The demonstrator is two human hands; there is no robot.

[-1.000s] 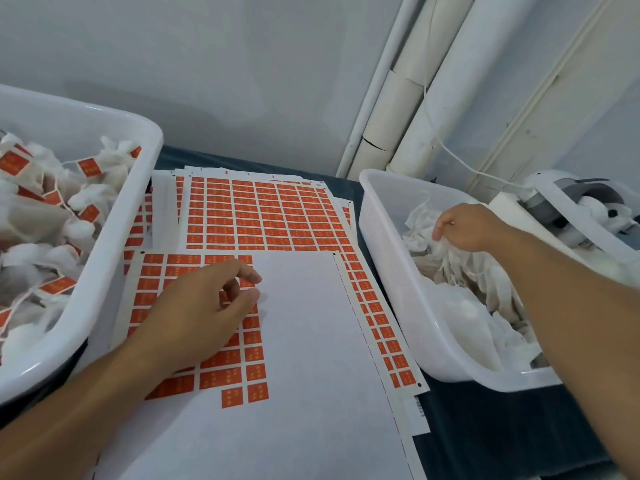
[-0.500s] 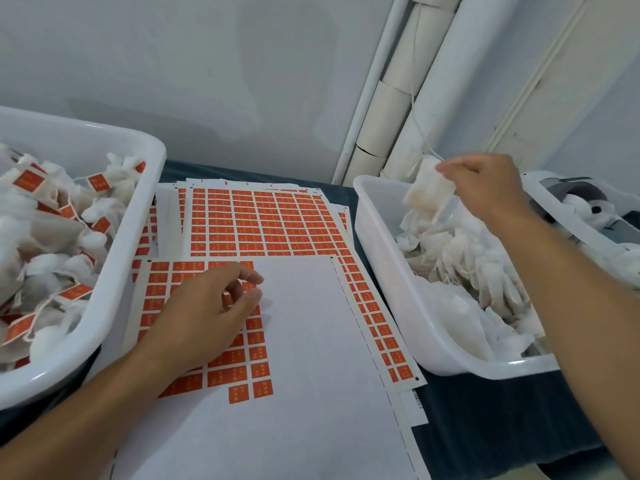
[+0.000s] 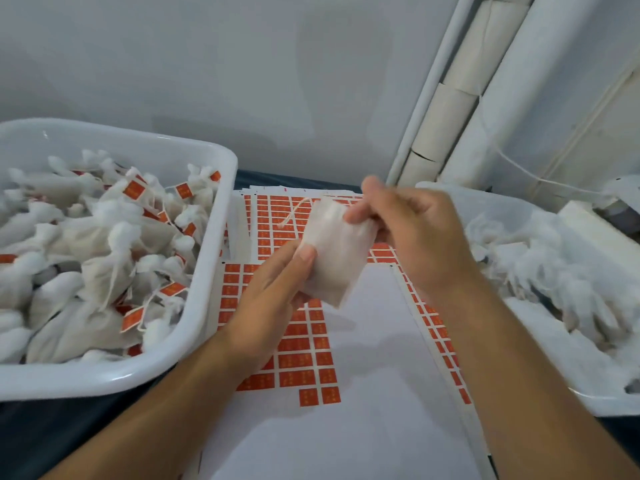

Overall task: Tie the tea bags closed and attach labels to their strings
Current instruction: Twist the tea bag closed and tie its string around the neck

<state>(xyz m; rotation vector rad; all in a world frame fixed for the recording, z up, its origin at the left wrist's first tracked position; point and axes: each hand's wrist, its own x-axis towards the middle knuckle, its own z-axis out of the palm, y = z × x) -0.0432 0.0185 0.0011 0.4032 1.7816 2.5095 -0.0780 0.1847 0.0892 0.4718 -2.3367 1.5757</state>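
While one tea bag (image 3: 334, 261) is held at frame centre, the layout is logged largest to smallest. Left bin (image 3: 194, 348), white, fills the left of the frame w/ tied bags carrying orange tags. Right bin (image 3: 585, 400), right edge of frame, is piled w/ white bags on which no tags are seen. Label sheets (image 3: 304, 358), orange stickers on white backing, lie between the bins, lower centre, partly peeled.

Left hand (image 3: 273, 299): bag's lower-left edge is pinched between thumb and fingers. Right hand (image 3: 412, 237): fingers curled, bag's upper-right corner is gripped. Bag is held clear above the sheets, not touching them. String (image 3: 294, 211) sticks out loose at the bag's upper left; free end untagged. Mouth not yet seen cinched; blur limits detail.

Judged step: start of tying, approx. early for this bag.

Risks (judgement):
- Contents could spill if bag is tipped mouth-down before string is drawn.
- String could slip through or snap if pulled too hard; thin mesh could tear.
- Sticker could fold on itself or miss the string end if applied one-handed.
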